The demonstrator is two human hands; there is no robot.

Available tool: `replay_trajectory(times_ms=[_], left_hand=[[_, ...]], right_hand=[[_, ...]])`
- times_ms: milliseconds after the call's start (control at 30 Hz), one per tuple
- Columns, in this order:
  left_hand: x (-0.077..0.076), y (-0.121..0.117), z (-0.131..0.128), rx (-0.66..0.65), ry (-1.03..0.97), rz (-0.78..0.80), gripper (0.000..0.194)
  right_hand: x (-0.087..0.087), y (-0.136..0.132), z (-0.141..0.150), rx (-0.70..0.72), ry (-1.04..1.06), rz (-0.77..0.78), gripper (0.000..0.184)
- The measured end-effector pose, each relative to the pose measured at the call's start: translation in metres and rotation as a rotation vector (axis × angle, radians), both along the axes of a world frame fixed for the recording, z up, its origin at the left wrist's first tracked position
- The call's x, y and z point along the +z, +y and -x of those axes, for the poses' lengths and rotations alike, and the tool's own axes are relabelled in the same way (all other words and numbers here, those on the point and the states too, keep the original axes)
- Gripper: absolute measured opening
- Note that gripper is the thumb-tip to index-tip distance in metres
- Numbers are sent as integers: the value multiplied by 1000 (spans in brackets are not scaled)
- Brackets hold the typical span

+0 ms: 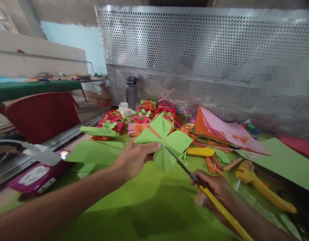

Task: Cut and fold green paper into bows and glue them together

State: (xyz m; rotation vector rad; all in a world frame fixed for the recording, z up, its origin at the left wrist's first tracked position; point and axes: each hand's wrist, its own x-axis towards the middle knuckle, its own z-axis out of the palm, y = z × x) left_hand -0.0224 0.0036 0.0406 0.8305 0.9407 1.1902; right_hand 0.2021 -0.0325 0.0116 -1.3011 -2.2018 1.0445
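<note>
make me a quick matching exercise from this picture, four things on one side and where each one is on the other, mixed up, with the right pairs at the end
Things
1. dark bottle
2. green paper flower
3. glue gun
4. yellow-handled tool

Places
a. held in the right hand
b. lying to the right of the right hand
c. upright in front of the perforated metal panel
d. held in the left hand

Right pairs: 1-c, 2-d, 3-b, 4-a
</note>
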Motion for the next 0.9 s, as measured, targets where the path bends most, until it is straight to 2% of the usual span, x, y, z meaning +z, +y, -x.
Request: replay_trajectory(times_ms=[300, 433, 533, 700, 900], left_hand=[[-1, -1, 0, 7, -14, 0, 23], [1, -1, -1, -5, -20, 11, 24], [1, 0, -1, 7, -21, 20, 21], [2, -2, -1, 13, -37, 6, 17], [1, -2, -1, -11, 8, -24, 13]], right_hand=[[-3, -2, -2, 1, -10, -28, 32], [-2, -3, -1, 10, -21, -14, 29], [-1, -4, -1, 3, -29, -6, 36], [-3, -5, -3, 19, -4, -66, 60], [0, -7, -2, 25, 1, -63, 66]])
